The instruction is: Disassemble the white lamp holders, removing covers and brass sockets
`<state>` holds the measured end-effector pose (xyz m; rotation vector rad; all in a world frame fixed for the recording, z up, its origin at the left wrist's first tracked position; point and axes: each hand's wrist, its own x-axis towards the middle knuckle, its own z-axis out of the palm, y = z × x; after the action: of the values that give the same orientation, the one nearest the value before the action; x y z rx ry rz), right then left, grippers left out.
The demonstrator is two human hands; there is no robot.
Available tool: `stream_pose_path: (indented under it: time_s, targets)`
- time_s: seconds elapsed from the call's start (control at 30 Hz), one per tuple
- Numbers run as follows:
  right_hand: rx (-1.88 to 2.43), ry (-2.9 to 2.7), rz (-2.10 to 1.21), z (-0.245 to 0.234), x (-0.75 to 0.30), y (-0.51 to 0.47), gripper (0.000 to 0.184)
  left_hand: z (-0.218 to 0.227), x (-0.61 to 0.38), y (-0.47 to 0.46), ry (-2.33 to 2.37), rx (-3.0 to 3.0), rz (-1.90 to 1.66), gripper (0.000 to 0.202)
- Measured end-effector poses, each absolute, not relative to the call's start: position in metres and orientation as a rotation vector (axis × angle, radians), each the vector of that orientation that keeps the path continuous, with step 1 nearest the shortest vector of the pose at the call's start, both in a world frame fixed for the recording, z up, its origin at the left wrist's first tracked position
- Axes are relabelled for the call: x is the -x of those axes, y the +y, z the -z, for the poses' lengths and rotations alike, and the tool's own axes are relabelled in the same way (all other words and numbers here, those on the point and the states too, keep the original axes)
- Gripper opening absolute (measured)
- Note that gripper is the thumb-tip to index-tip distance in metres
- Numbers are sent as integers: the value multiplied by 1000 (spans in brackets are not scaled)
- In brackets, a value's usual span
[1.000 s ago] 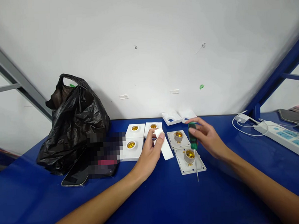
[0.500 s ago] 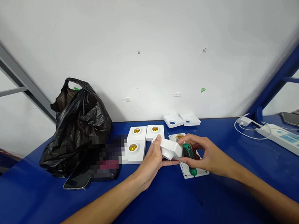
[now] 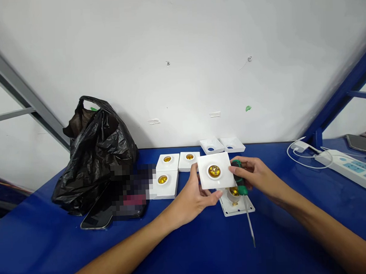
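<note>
My left hand (image 3: 195, 196) is closed on a white square lamp socket (image 3: 215, 170), raised above the blue table (image 3: 188, 250) with its brass centre facing me. My right hand (image 3: 257, 175) touches the socket's right edge and grips a green-handled screwdriver (image 3: 243, 193), its shaft pointing down toward me. Just below lies an open socket base (image 3: 236, 201) with a brass-lined holder. Three assembled white sockets (image 3: 166, 182) sit to the left, and two empty white covers (image 3: 222, 144) rest by the wall.
A black plastic bag (image 3: 95, 151) stands at the left with a dark phone (image 3: 97, 215) in front of it. A white power strip (image 3: 351, 168) with a charger and cable lies at the right, beside a blue frame post (image 3: 336, 106).
My left hand picked a white socket off the table, lifted it and turned its face toward me. My right hand with the screwdriver came over to its right edge.
</note>
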<state>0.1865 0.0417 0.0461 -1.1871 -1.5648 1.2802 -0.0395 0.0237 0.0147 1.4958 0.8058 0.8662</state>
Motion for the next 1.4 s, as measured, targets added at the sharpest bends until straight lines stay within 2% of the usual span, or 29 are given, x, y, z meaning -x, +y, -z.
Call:
stream_pose_path:
  time_s: [0.1, 0.17, 0.3, 0.4, 0.5, 0.63, 0.8, 1.23, 1.4]
  targets:
    - [1217, -1535, -1329, -44, -188, 44, 39, -16, 41, 26, 947, -1680, -1072, 105]
    - [1215, -1521, -1378, -43, -187, 44, 38, -17, 44, 28, 1019, -1927, -1152, 110]
    - [1213, -1515, -1452, -40, -184, 42, 41, -18, 45, 26, 1086, -2224, -1073, 97]
    - [1186, -1512, -1437, -38, -183, 43, 41, -16, 41, 21, 1152, -2203, -1079, 82]
    - [1116, -1355, -1389, -38, -185, 48, 39, -11, 36, 18, 1185, -2089, -1091, 75]
    - [1015, -1054, -1238, -36, -189, 58, 37, -4, 33, 17, 1151, -1977, -1033, 75]
    - [968, -935, -1080, -26, -194, 69, 36, 0, 34, 18, 1090, -1895, -981, 81]
    - [934, -927, -959, -16, -197, 76, 37, -6, 36, 20, 1042, -1765, -922, 69]
    - [917, -1081, -774, -17, -200, 75, 34, -10, 35, 19, 1052, -1747, -931, 67]
